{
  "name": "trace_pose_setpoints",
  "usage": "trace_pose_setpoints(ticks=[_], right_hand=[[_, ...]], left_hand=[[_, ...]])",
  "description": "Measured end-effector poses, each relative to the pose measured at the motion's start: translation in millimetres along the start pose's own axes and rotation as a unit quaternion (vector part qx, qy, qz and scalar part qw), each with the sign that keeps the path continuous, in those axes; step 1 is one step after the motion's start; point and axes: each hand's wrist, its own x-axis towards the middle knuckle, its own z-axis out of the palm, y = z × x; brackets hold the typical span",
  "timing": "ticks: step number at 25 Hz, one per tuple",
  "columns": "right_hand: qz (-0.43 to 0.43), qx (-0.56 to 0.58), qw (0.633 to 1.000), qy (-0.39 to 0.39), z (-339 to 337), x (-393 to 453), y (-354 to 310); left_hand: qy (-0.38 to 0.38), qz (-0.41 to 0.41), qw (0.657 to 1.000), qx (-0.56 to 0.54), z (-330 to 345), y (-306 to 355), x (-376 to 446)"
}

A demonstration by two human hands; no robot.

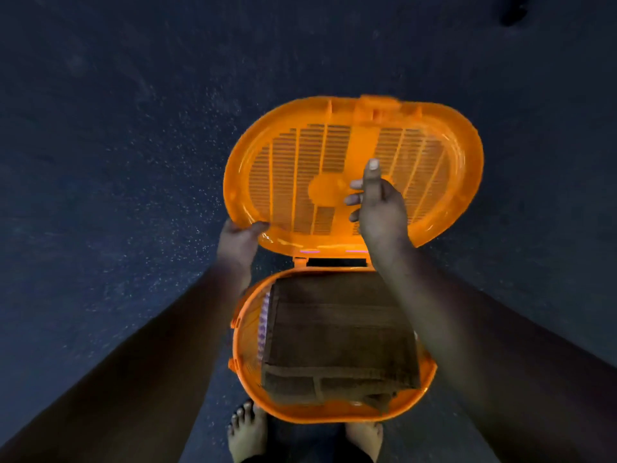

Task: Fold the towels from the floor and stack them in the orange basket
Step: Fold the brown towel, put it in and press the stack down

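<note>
Orange basket (248,335), brown towel (337,335) stacked inside: left hand (238,240) pinches hinged lid (334,162), right hand (379,208) loosely curled, empty; one-sided hold risks lid dropping.

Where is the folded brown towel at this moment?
In the head view, the folded brown towel lies on top inside the orange plastic basket, just below the opened slotted orange lid, between both forearms.

You can't see what sits under the brown towel (337,332) beyond a purple-striped edge (264,324), your right forearm (434,315) covers the orange basket (245,335) rim, both feet (245,436) get cropped, the top-right dark object (514,11) is unreadable.
</note>
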Motion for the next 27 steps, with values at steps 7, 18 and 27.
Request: trace_pose_setpoints(ticks=[7, 18, 27], right_hand=[[0.067, 0.168, 0.984, 0.002, -37.9, -100.1, -70.2], [0.244, 0.235, 0.939, 0.065, -74.3, -247.0, -9.9], [0.4, 0.17, 0.9, 0.045, -78.6, -324.7, 128.2]], left_hand=[[-0.118, 0.252, 0.915, 0.292, -54.9, 90.5, -80.4], [-0.285, 0.481, 0.607, 0.564, -87.0, 7.9, -153.8], [-0.295, 0.315, 0.605, 0.669, -74.6, -150.7, -202.2]])
